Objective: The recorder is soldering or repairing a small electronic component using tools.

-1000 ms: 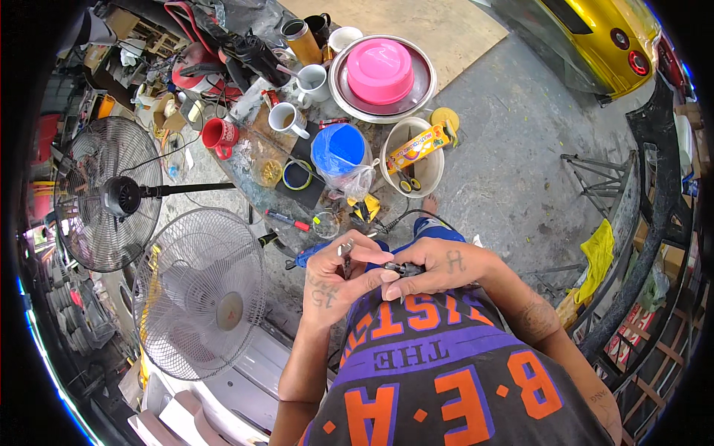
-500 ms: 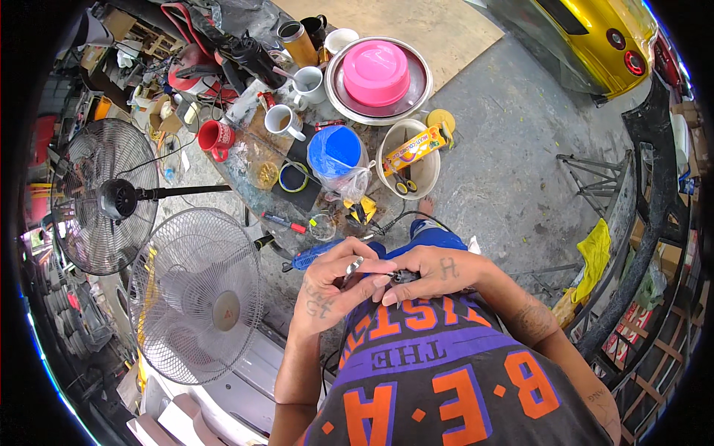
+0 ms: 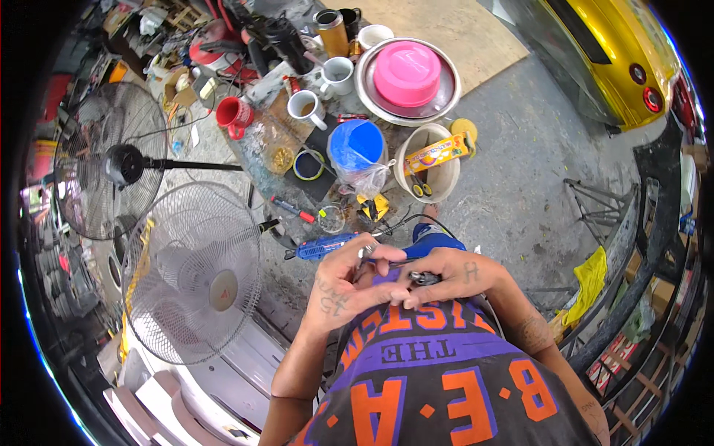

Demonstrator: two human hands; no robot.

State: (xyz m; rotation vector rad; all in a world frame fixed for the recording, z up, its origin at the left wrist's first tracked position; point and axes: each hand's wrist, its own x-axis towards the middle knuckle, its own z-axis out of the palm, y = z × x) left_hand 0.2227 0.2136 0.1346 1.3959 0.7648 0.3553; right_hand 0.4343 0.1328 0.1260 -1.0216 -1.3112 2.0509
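In front of my shirt, my right hand (image 3: 462, 276) is closed round a small dark, shiny metal piece (image 3: 425, 279), whose kind I cannot make out. Part of it is hidden by the fingers. My left hand (image 3: 343, 286), with a ring on one finger, faces it. Its fingers are bent and apart with nothing visible between them, and its thumb tip meets the right thumb. Just beyond the left hand is a blue power tool (image 3: 324, 246) with a black cord.
Two fans (image 3: 222, 290) stand at my left. Ahead, a cluttered low table holds mugs (image 3: 306, 110), a red marker (image 3: 293, 209) and a blue-topped tub (image 3: 355, 145). Right of it are a metal basin (image 3: 364, 82) under a pink tub and a bucket (image 3: 444, 189) with scissors. A yellow car part (image 3: 632, 44) stands far right.
My left fingers have come off the small metal piece and spread apart. The right hand still holds it, now with more of it showing. The whole view has shifted slightly.
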